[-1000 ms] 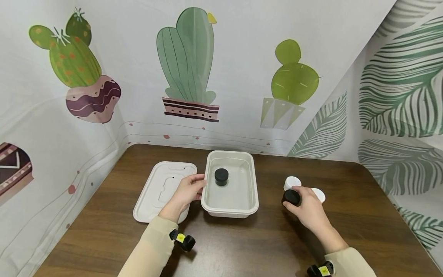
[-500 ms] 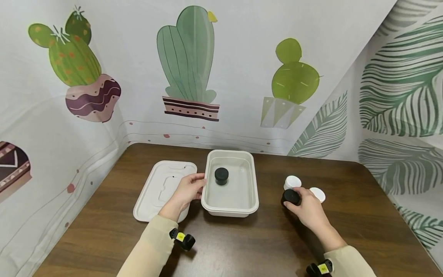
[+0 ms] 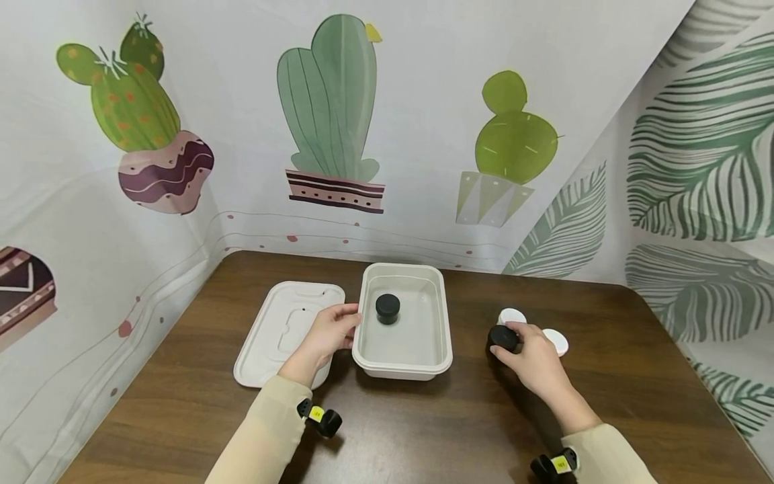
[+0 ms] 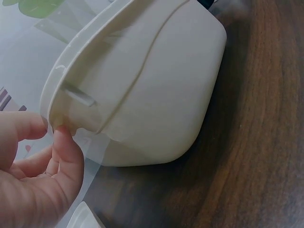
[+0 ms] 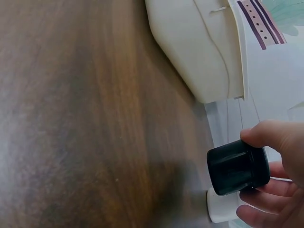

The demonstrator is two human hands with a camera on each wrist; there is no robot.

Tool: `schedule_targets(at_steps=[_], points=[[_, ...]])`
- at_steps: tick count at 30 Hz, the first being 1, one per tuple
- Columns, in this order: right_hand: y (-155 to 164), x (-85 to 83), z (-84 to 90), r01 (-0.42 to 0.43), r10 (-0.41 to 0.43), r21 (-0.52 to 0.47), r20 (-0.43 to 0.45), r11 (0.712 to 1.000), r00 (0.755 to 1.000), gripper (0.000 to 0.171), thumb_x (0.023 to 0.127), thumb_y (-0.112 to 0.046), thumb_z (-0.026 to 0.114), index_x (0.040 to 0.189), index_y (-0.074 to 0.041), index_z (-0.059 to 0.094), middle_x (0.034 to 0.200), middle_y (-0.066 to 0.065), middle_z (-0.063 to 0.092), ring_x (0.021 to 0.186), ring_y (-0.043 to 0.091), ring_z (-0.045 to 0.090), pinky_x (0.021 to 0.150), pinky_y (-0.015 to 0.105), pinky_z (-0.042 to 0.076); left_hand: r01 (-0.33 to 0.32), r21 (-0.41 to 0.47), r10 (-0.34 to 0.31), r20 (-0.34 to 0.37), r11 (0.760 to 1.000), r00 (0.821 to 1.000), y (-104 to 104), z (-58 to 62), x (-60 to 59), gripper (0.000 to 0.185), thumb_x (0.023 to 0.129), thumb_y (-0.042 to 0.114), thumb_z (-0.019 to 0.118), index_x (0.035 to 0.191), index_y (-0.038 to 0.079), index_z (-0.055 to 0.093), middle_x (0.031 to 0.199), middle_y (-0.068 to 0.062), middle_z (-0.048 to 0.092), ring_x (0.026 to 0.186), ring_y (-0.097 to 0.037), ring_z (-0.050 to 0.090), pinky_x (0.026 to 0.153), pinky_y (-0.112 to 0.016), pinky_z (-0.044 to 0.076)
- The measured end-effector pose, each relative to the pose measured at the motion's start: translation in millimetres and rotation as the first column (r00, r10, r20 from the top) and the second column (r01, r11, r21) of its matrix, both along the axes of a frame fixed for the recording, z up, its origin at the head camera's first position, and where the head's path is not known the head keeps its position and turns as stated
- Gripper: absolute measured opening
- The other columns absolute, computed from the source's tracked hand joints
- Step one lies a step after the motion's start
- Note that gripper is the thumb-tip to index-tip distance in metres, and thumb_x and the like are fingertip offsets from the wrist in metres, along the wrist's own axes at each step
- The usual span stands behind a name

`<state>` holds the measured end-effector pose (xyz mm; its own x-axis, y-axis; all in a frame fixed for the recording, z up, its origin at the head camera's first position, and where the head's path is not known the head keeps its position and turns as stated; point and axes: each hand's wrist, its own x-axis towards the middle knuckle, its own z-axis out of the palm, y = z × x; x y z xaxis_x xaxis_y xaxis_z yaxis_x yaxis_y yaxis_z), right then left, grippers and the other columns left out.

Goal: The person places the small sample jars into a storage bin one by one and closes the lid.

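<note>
An off-white rectangular plastic box (image 3: 402,368) stands lidless near the middle of the table. My left hand (image 3: 328,334) pinches its left rim between thumb and finger, as the left wrist view also shows. Inside the box, toward the left, sits a small round black jar (image 3: 388,308). To the right of the box, my right hand (image 3: 535,359) grips a second black jar (image 3: 502,338) by its sides, thumb against fingers; the right wrist view shows this jar (image 5: 235,167) close up. Just behind that hand are a white round jar (image 3: 511,315) and a flat white disc (image 3: 556,342), partly covered.
The box's off-white lid (image 3: 266,349) lies flat on the table to the left, partly under my left forearm. A brown wooden table (image 3: 417,430) carries everything. Behind it hangs a cloth (image 3: 423,134) printed with cacti and leaves.
My right hand has shifted slightly left with the black jar, away from the white jar and disc. The left hand stays on the box rim.
</note>
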<state>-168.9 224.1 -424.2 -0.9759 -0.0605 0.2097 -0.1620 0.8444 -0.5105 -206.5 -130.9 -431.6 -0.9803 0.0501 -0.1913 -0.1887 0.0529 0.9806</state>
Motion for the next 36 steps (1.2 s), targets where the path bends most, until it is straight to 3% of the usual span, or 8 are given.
schedule_targets(at_steps=[7, 14, 27, 36], points=[[-2, -2.6, 4.4, -0.003, 0.003, -0.009, 0.013, 1.0, 1.0, 0.059, 0.081, -0.023, 0.072, 0.128, 0.006, 0.052, 0.12, 0.03, 0.055, 0.095, 0.034, 0.057, 0.079, 0.048, 0.048, -0.013, 0.003, 0.013, 0.013, 1.0, 1.0, 2, 2.0, 2.2, 0.037, 0.092, 0.011, 0.055, 0.127, -0.003, 0.054, 0.107, -0.027, 0.063, 0.067, -0.016, 0.063, 0.056, -0.024, 0.052], [-5, -8.7, 4.3, -0.004, 0.004, 0.0, -0.03, 1.0, 1.0, 0.06, 0.079, -0.024, 0.073, 0.126, 0.007, 0.053, 0.115, 0.028, 0.057, 0.091, 0.033, 0.058, 0.075, 0.044, 0.048, -0.018, 0.0, 0.018, 0.009, 1.0, 1.0, 2, 2.4, 3.4, 0.037, 0.092, 0.011, 0.055, 0.126, -0.004, 0.054, 0.103, -0.025, 0.064, 0.066, -0.015, 0.063, 0.055, -0.023, 0.052], [-12, -13.4, 13.0, -0.025, 0.024, -0.076, -0.018, 0.997, 1.0, 0.059, 0.08, -0.023, 0.072, 0.128, 0.005, 0.052, 0.124, 0.026, 0.053, 0.108, 0.04, 0.056, 0.087, 0.051, 0.047, -0.02, 0.004, 0.02, 0.013, 1.0, 1.0, 2, 3.6, 3.7, 0.037, 0.092, 0.011, 0.055, 0.126, -0.003, 0.054, 0.105, -0.026, 0.063, 0.068, -0.017, 0.064, 0.056, -0.024, 0.052], [-17, -17.0, 16.4, -0.045, 0.045, -0.101, -0.003, 0.994, 0.999, 0.059, 0.082, -0.023, 0.07, 0.131, 0.005, 0.05, 0.125, 0.025, 0.051, 0.108, 0.038, 0.056, 0.081, 0.046, 0.052, -0.02, -0.003, 0.02, 0.003, 1.0, 1.0, 2, 2.5, 3.7, 0.036, 0.092, 0.01, 0.055, 0.126, -0.004, 0.054, 0.103, -0.025, 0.063, 0.069, -0.017, 0.063, 0.056, -0.024, 0.052]])
